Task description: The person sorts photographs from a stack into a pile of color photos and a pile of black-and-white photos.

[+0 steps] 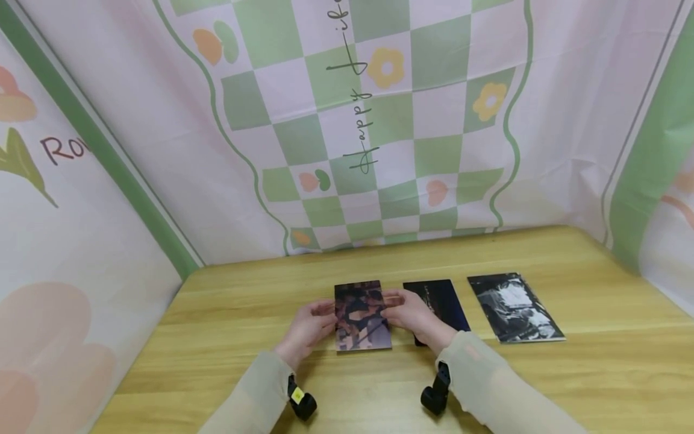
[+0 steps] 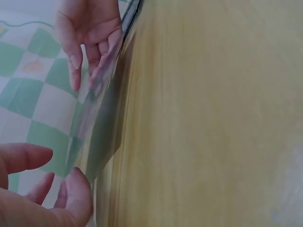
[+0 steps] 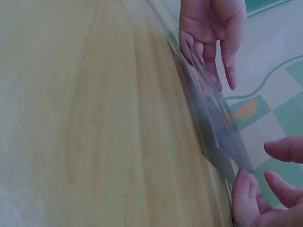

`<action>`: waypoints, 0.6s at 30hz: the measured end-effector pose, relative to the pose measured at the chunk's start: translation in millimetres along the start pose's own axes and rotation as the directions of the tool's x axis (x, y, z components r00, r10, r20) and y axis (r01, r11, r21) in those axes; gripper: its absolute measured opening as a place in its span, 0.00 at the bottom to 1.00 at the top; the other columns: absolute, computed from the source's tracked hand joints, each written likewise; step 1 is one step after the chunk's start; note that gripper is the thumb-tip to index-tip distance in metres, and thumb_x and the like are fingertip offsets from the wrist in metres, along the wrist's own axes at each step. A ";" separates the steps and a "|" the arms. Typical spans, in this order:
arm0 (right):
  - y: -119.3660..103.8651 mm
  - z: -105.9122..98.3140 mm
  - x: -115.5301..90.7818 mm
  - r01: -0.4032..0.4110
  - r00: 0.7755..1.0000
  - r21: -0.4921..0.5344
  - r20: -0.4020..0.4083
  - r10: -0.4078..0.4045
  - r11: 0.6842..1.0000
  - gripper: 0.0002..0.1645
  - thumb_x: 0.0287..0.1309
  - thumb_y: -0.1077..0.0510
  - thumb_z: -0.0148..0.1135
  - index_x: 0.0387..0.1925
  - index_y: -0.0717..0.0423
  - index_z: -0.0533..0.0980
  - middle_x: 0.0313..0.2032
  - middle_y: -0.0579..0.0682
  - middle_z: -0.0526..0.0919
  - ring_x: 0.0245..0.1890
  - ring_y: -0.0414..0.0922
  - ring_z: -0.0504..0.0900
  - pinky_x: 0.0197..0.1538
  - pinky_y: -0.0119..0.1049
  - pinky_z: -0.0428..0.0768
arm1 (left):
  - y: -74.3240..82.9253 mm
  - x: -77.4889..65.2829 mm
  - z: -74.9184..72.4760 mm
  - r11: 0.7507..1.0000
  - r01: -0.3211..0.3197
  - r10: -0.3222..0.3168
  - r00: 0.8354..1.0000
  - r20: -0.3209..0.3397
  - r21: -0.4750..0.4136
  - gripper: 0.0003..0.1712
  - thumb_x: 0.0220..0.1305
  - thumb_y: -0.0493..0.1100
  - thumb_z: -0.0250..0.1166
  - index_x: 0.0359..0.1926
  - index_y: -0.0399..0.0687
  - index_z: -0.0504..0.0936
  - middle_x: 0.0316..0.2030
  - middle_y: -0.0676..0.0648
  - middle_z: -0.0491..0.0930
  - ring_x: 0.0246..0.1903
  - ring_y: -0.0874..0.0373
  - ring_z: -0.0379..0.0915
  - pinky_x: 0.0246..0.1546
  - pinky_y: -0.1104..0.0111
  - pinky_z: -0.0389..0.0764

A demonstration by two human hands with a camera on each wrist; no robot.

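A photo card (image 1: 362,319) with a dark, brownish-purple picture is between my two hands, picture side up, with a shadow beneath it in both wrist views. My left hand (image 1: 306,328) touches its left edge with the fingertips, the thumb held apart in the left wrist view. At the right edge, my right hand (image 1: 412,313) touches the card the same way, its thumb (image 3: 284,149) away from the card. Behind the right hand lies a dark photo card (image 1: 444,301), partly covered by that hand and wrist. Farther right lies a black-and-white photo card (image 1: 515,307).
The cards are over a wood-grain table (image 1: 244,319). A printed cloth (image 1: 390,132) with green checks and flowers hangs behind its far edge, and another cloth panel (image 1: 81,241) stands along the left. A black camera (image 1: 435,398) is strapped to the right wrist.
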State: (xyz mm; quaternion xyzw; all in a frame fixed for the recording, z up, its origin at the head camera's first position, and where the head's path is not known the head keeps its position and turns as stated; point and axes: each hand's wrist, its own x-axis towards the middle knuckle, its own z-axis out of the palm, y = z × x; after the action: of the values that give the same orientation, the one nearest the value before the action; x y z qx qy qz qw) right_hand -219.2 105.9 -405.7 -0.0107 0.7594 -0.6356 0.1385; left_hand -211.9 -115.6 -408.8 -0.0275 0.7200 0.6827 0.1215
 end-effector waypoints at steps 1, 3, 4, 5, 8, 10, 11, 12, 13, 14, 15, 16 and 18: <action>0.1 0.1 -0.2 0.006 1.000 -0.002 -0.004 -0.006 1.000 0.29 0.59 0.70 0.54 0.62 0.70 0.64 0.57 0.70 0.69 0.52 0.59 0.76 0.49 0.43 0.82 | 0.1 -0.2 0.0 1.000 -0.004 0.004 1.000 -0.013 0.026 0.26 0.62 0.26 0.54 0.62 0.27 0.65 0.59 0.29 0.68 0.53 0.48 0.72 0.56 0.60 0.77; 0.1 0.6 -0.4 0.016 1.000 0.000 -0.014 -0.016 1.000 0.27 0.59 0.71 0.54 0.61 0.70 0.65 0.55 0.69 0.71 0.48 0.56 0.78 0.46 0.42 0.83 | 0.3 -0.8 0.0 0.997 -0.010 0.013 0.999 -0.038 0.079 0.26 0.61 0.27 0.56 0.61 0.29 0.68 0.58 0.31 0.70 0.50 0.50 0.75 0.52 0.62 0.80; 0.0 0.8 -0.4 0.017 1.000 0.001 -0.021 -0.017 1.000 0.27 0.59 0.71 0.54 0.61 0.70 0.66 0.54 0.68 0.72 0.46 0.53 0.79 0.44 0.40 0.83 | 0.3 -1.2 -0.1 0.995 -0.014 0.019 0.999 -0.051 0.099 0.26 0.59 0.27 0.57 0.60 0.30 0.69 0.57 0.32 0.71 0.48 0.52 0.75 0.50 0.63 0.81; -0.2 0.9 -0.4 0.017 1.000 -0.002 -0.025 -0.017 1.000 0.26 0.59 0.72 0.54 0.60 0.70 0.66 0.52 0.67 0.73 0.43 0.51 0.80 0.42 0.39 0.83 | 0.4 -1.7 -0.1 0.993 -0.014 0.021 0.998 -0.062 0.113 0.26 0.59 0.27 0.58 0.60 0.31 0.71 0.57 0.32 0.72 0.46 0.53 0.76 0.48 0.64 0.81; -0.8 -0.1 -0.3 0.008 0.999 -0.001 -0.040 -0.008 1.000 0.25 0.58 0.72 0.54 0.59 0.70 0.68 0.49 0.64 0.75 0.37 0.45 0.79 0.38 0.36 0.83 | 0.7 -3.6 0.1 0.993 -0.033 0.042 0.997 -0.072 0.117 0.25 0.58 0.26 0.59 0.58 0.31 0.72 0.57 0.32 0.72 0.44 0.55 0.77 0.47 0.64 0.82; -1.1 -2.1 -0.3 0.003 0.999 -0.001 -0.045 -0.003 1.000 0.24 0.58 0.72 0.54 0.58 0.70 0.68 0.47 0.62 0.75 0.35 0.43 0.79 0.37 0.35 0.83 | 1.4 -5.3 0.7 0.992 -0.049 0.057 0.996 -0.068 0.116 0.24 0.58 0.28 0.60 0.58 0.31 0.73 0.57 0.32 0.72 0.44 0.54 0.77 0.48 0.63 0.81; -1.4 -3.5 -0.4 0.002 0.999 -0.001 -0.046 -0.002 1.000 0.24 0.58 0.72 0.55 0.58 0.69 0.69 0.47 0.62 0.75 0.34 0.42 0.79 0.37 0.34 0.83 | 2.0 -6.2 1.2 0.992 -0.056 0.064 0.996 -0.066 0.117 0.24 0.58 0.28 0.61 0.57 0.31 0.74 0.56 0.32 0.73 0.44 0.54 0.77 0.49 0.63 0.81; -1.4 -5.0 -0.5 0.002 0.999 -0.003 -0.046 -0.002 1.000 0.25 0.58 0.71 0.55 0.58 0.69 0.69 0.47 0.61 0.75 0.34 0.42 0.79 0.37 0.34 0.83 | 2.5 -6.8 1.8 0.991 -0.066 0.073 0.995 -0.061 0.115 0.23 0.59 0.29 0.61 0.57 0.31 0.74 0.56 0.32 0.73 0.45 0.54 0.77 0.49 0.63 0.81; -1.5 -6.7 -0.8 0.002 0.999 -0.005 -0.046 -0.002 1.000 0.25 0.58 0.71 0.55 0.58 0.69 0.69 0.48 0.61 0.75 0.33 0.42 0.79 0.37 0.35 0.83 | 3.0 -7.3 2.5 0.991 -0.072 0.079 0.995 -0.058 0.116 0.23 0.59 0.30 0.62 0.57 0.31 0.74 0.56 0.33 0.73 0.45 0.54 0.78 0.49 0.62 0.81; -1.6 -8.5 -1.3 0.003 0.999 -0.009 -0.043 -0.003 1.000 0.25 0.58 0.70 0.55 0.58 0.69 0.69 0.48 0.61 0.75 0.33 0.41 0.79 0.37 0.35 0.83 | 3.6 -7.8 3.3 0.990 -0.075 0.082 0.995 -0.056 0.116 0.22 0.59 0.31 0.62 0.56 0.32 0.75 0.56 0.33 0.73 0.45 0.54 0.78 0.50 0.62 0.81; -1.6 -10.3 -2.0 0.004 0.999 -0.014 -0.043 -0.005 1.000 0.25 0.58 0.70 0.56 0.59 0.69 0.69 0.48 0.61 0.75 0.33 0.41 0.79 0.37 0.35 0.83 | 3.9 -8.2 4.1 0.989 -0.081 0.088 0.995 -0.053 0.124 0.22 0.59 0.32 0.62 0.56 0.32 0.76 0.56 0.34 0.74 0.45 0.55 0.77 0.50 0.62 0.81; -1.6 -11.9 -2.8 0.005 0.999 -0.017 -0.043 -0.005 1.000 0.25 0.58 0.70 0.56 0.59 0.68 0.69 0.49 0.61 0.75 0.33 0.41 0.79 0.37 0.35 0.83 | 4.3 -8.3 5.0 0.989 -0.083 0.090 0.995 -0.050 0.122 0.22 0.59 0.32 0.63 0.55 0.32 0.76 0.56 0.34 0.74 0.45 0.55 0.77 0.50 0.62 0.81; -1.5 -15.2 -4.7 0.005 0.999 -0.023 -0.041 -0.006 1.000 0.25 0.59 0.69 0.56 0.59 0.69 0.68 0.49 0.61 0.75 0.33 0.41 0.78 0.37 0.35 0.83 | 4.5 -8.4 6.8 0.989 -0.087 0.092 0.995 -0.040 0.120 0.21 0.60 0.33 0.63 0.55 0.32 0.77 0.55 0.35 0.75 0.45 0.55 0.78 0.50 0.61 0.81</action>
State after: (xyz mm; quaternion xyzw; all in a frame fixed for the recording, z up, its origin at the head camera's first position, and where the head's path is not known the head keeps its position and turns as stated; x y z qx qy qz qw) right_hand -218.3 121.1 -401.0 -0.0014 0.7692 -0.6274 0.1209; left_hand -203.8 -109.6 -402.9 -0.0034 0.7622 0.6428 0.0760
